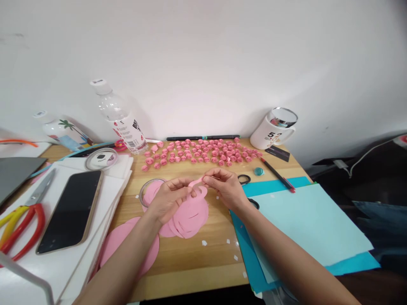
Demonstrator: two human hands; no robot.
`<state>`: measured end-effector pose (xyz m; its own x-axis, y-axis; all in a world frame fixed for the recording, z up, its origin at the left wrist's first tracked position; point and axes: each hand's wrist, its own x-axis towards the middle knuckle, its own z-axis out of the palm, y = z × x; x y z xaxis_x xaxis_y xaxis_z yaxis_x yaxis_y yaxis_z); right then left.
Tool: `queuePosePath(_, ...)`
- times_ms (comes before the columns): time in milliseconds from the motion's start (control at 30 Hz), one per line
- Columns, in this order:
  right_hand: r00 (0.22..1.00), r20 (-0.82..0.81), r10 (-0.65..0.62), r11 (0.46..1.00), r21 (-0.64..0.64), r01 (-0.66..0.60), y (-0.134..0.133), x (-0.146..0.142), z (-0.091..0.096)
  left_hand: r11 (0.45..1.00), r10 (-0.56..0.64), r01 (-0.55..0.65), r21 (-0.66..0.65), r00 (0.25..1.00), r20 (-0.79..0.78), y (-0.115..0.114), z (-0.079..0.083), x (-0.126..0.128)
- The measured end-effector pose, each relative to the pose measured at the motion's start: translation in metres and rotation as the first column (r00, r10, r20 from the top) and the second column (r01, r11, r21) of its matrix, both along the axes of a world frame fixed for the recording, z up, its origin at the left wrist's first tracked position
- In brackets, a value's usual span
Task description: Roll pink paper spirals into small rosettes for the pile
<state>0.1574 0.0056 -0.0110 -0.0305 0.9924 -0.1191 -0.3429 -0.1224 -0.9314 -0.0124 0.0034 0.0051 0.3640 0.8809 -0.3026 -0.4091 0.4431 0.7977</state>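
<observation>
Between my two hands is a curled pink paper strip, held up over the table. My left hand pinches one part of it, and my right hand pinches its upper end between thumb and fingers. Below them lies a pile of pink paper circles with curved cuts. A tape roll sits beside my left hand, partly over pink paper. Larger pink paper discs lie under my left forearm. Several small rolled pink paper roses spread in rows beyond my hands.
On the left are scissors and a phone on white sheets, with a water bottle behind. A mug, black pen, teal round item and red-black pen stand or lie farther back. Blue paper covers the right side.
</observation>
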Motion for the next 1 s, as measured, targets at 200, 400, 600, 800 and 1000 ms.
queuePosePath(200,0.999,0.036,0.036,0.999,0.018,-0.037,0.0006,0.0011,-0.0002,1.0,-0.009,0.009,-0.003,1.0,-0.001,0.0004,-0.0003,-0.0004)
queuePosePath(400,0.999,-0.003,0.034,0.999,0.014,-0.034,0.0007,0.0007,-0.0015,1.0,-0.003,0.003,0.01,1.0,0.004,0.0002,0.0006,0.0004)
queuePosePath(600,0.999,0.041,0.016,0.999,0.03,-0.018,0.0009,0.0004,-0.0017,1.0,-0.017,0.017,-0.006,1.0,0.005,-0.0008,-0.0002,0.0015)
queuePosePath(800,0.997,0.039,0.071,0.997,0.034,-0.073,0.0008,0.0014,-0.0007,0.999,-0.02,0.02,0.029,1.0,-0.016,0.0002,0.0014,0.0006)
queuePosePath(1000,0.999,-0.004,0.047,0.997,0.066,-0.047,0.0005,0.0016,-0.0031,0.999,-0.035,0.034,0.029,0.999,0.007,-0.0005,0.0012,0.0008)
